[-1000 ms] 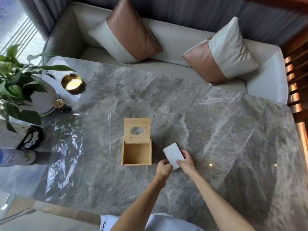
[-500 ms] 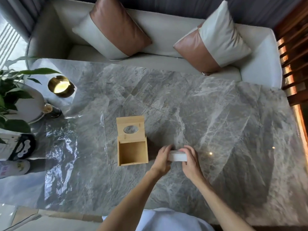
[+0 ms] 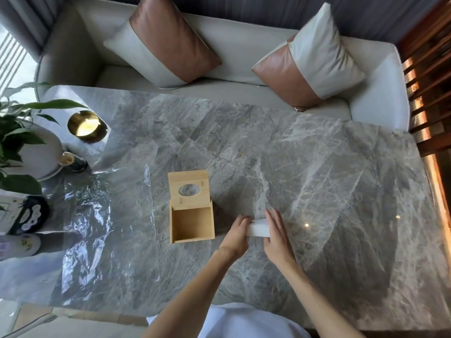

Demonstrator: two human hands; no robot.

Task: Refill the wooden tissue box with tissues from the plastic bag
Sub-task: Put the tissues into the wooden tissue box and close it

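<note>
Left hand [image 3: 235, 236] and right hand [image 3: 277, 234] reach forward over the grey marble table [image 3: 317, 179], forearms converging from the 6 o'clock edge. The two flattened palms face each other, fingers extended, pressing a white stack of tissues [image 3: 258, 229] between them; the stack stands on edge on the table. The wooden tissue box [image 3: 192, 224] sits just beside the left hand, at its 9 o'clock, open and showing a bare interior. Its lid [image 3: 189, 190], with an oval opening, lies at the box's 12 o'clock, touching it. A clear plastic bag [image 3: 80, 230] lies crumpled and flat at the table's 9 o'clock. Beyond it stand a potted plant [image 3: 22, 147] and a brass dish [image 3: 86, 125] at 10 o'clock. A cream sofa [image 3: 244, 52] with two brown-and-white cushions [image 3: 168, 40] spans 12 o'clock.
</note>
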